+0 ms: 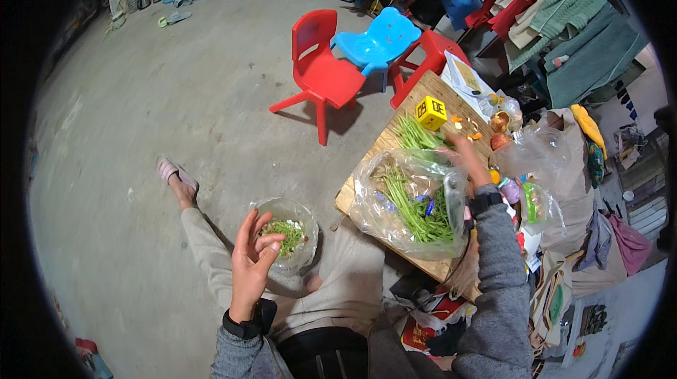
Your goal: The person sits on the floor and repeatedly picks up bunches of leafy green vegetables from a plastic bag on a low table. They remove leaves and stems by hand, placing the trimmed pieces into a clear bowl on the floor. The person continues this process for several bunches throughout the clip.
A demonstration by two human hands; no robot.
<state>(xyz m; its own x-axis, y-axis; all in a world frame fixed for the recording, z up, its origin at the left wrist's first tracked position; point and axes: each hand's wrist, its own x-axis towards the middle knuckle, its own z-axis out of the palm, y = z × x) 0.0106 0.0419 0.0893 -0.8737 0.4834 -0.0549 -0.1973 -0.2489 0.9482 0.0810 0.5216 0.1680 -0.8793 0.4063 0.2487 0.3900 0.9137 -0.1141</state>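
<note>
My left hand (251,265) is raised over my lap with its fingers apart, and nothing shows in it. Just beyond it, a bin lined with a clear plastic bag (312,225) stands on the floor, holding green plant scraps (288,236). My right hand (459,150) reaches over the wooden table, blurred, at the edge of a heap of green leafy stems (415,133). Whether its fingers grip any stems is unclear. Nearer to me, under my right wrist, lies an open clear plastic bag (365,188) with more long green stems (404,202) inside.
A yellow cube clock (431,113) stands on the wooden table (378,138), near orange peel (474,136). Fruit (500,141) and plastic packaging (534,151) crowd the right side. A red chair (325,72), a blue chair (375,43) and a red stool (436,54) stand beyond.
</note>
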